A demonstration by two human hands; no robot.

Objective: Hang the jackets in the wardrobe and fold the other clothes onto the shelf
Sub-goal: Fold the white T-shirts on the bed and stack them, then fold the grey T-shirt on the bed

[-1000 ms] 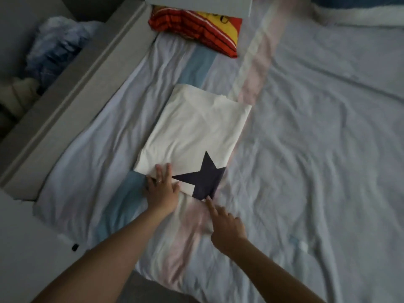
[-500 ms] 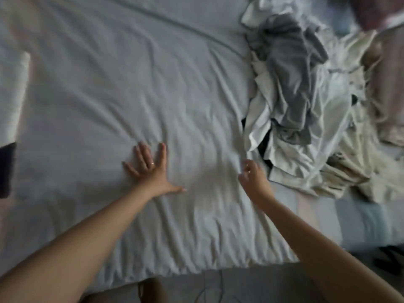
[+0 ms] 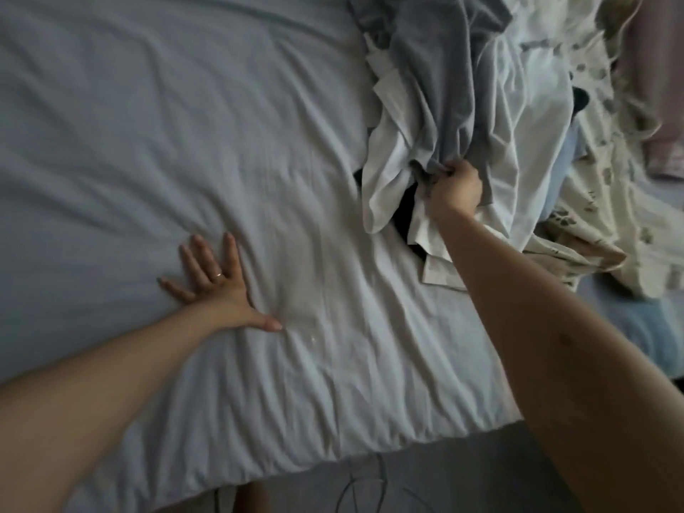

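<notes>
Head view looks down on a bed (image 3: 185,124) under a wrinkled pale sheet. Left hand (image 3: 218,286) lies flat on the sheet, fingers (image 3: 230,249) spread and straight. Right hand (image 3: 457,187) has its fingers curled, gripping a grey garment (image 3: 444,87) atop the clothes pile (image 3: 525,116) at the bed's right side.

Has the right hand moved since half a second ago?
Yes. The right hand went forward into the clothes pile, now gripping the grey garment.
</notes>
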